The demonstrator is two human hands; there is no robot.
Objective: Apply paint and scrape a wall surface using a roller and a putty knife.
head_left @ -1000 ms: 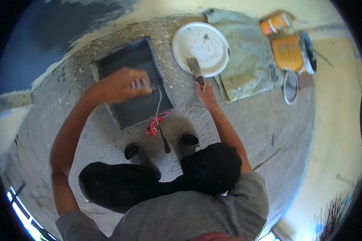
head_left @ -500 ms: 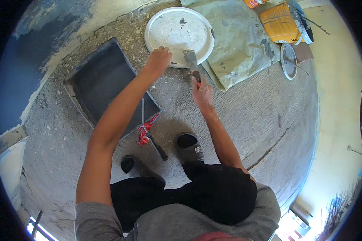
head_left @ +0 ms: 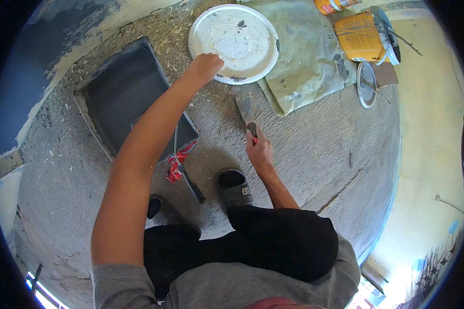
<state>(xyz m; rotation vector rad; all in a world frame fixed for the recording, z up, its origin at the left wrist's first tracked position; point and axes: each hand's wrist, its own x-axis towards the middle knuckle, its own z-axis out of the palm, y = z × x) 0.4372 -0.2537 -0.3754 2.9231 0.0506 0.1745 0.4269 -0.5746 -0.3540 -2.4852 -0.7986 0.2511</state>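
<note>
Scraper (head_left: 246, 109) with a broad metal blade is gripped by its dark-and-red handle in the right hand (head_left: 260, 151), whose fingers are wrapped around it. The blade extends from the far side of that hand, angled slightly left, and its tip is held just short of the near edge of a round white lid (head_left: 237, 38). Whether the floor (head_left: 304, 149) is touched by the blade cannot be told.

The left hand (head_left: 208, 67) is placed farther off and to the left of the scraper, at the lid's near-left rim. Its fingers are curled in; whether the rim is gripped cannot be told.

To the left, a dark rectangular tray (head_left: 121, 92) is partly covered by the left forearm. At its near right corner, a roller frame (head_left: 192, 184) is seen beside a red wrapper (head_left: 174, 171). Right of the lid, a greenish sheet (head_left: 309, 56) is spread, and farther right 1 orange bucket (head_left: 357, 38) is seen lying tipped. Nearer, 2 dark shoes (head_left: 233, 188) are seen.
</note>
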